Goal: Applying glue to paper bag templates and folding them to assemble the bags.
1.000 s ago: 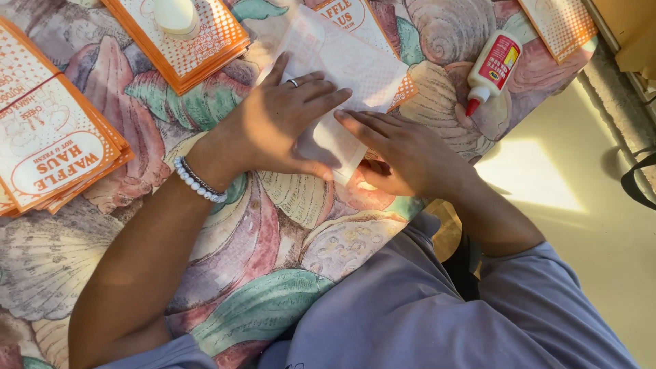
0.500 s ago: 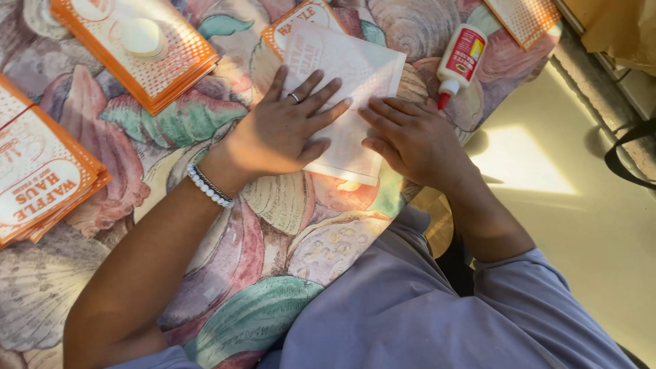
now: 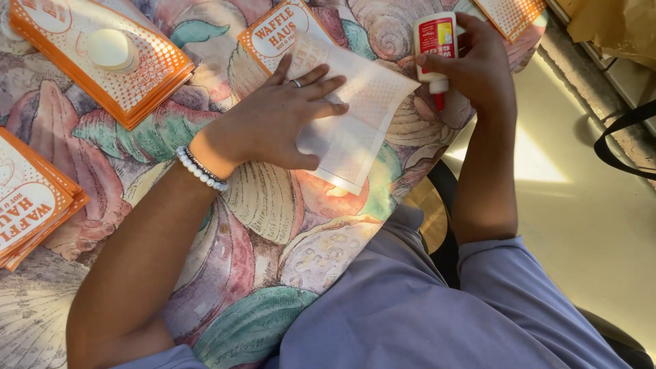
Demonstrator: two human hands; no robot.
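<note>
The paper sheet [image 3: 355,126] is lying in the upper middle of the frame, on a tablecloth [image 3: 273,225] covered with big painted seashells. The sheet is white and thin, with tiny dots printed on part of it and a fold line running across it. Its lower corner is sticking up a little and catching the sun. One end of it is lying over an orange and white printed bag [image 3: 277,31].

The left hand [image 3: 273,119] is lying flat on the sheet with its fingers spread, pressing it down. It is wearing a ring, and a bead bracelet [image 3: 199,167] is sitting on the wrist. The right hand [image 3: 478,65] is at the upper right, wrapped around a white glue bottle [image 3: 435,44] with a red label. The bottle is pointing down, with its red tip just beside the right edge of the sheet.

Half a second ago both hands were resting on the sheet, and the glue bottle was lying by itself near the top right. Now the right hand is off the sheet and is holding the bottle. The left hand is staying on the paper.

A stack of orange bags [image 3: 109,61] with a pale round thing [image 3: 109,49] on top is sitting at the upper left. Another stack [image 3: 31,205] is sitting at the left edge.
</note>
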